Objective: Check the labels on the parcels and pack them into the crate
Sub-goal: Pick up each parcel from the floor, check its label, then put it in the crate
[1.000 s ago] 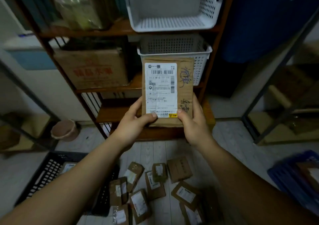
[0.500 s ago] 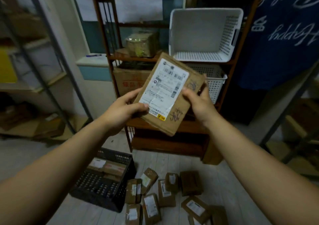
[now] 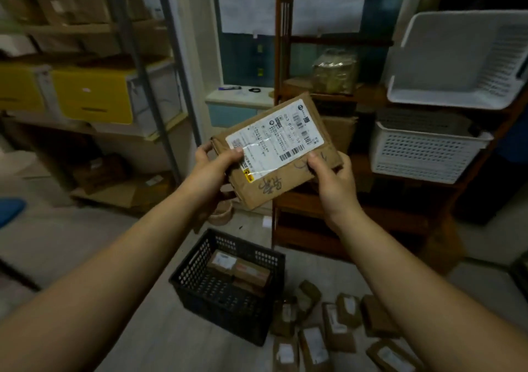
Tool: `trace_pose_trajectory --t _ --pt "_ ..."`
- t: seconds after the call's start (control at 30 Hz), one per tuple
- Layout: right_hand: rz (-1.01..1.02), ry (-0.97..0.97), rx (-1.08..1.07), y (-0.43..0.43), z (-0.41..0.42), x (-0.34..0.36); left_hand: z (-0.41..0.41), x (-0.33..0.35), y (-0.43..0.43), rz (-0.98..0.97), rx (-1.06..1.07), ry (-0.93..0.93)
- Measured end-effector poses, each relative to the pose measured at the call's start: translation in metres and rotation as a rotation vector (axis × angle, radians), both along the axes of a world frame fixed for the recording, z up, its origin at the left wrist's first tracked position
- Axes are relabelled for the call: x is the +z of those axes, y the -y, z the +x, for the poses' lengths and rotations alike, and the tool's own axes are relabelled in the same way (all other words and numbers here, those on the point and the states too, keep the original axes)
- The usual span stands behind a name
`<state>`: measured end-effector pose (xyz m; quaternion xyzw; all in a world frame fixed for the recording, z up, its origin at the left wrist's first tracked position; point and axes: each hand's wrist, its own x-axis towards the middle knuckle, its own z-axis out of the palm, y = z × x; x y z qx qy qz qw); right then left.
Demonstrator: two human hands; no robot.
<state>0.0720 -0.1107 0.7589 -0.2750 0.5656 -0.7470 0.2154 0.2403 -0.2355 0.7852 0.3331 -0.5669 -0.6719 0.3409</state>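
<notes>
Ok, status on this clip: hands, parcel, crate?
Left hand and right hand grip the brown parcel, label up. Black crate below holds parcels. Nothing in the way.

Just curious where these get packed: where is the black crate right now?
The black crate sits on the floor, low centre in the head view, left of the loose parcels.

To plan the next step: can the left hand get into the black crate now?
Probably yes: the crate lies open below, though the left hand and right hand both grip the parcel.
</notes>
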Motion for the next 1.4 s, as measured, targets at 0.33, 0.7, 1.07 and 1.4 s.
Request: trace_pose_trajectory --t 0.33,0.7,1.07,1.4 --pt "0.227 -0.079 0.054 0.085 0.060 -0.064 0.060 -0.048 0.104 0.071 -0.081 0.166" --pt "0.397 -0.128 0.014 0.231 0.049 -0.113 0.053 -0.095 0.240 0.107 -0.139 0.346" --pt "0.516 0.141 0.053 0.359 0.109 -0.181 0.047 -0.191 0.368 0.142 -0.264 0.498" --pt "0.743 0.110 0.103 0.406 0.130 -0.327 0.063 -0.348 0.442 0.023 -0.568 0.693"
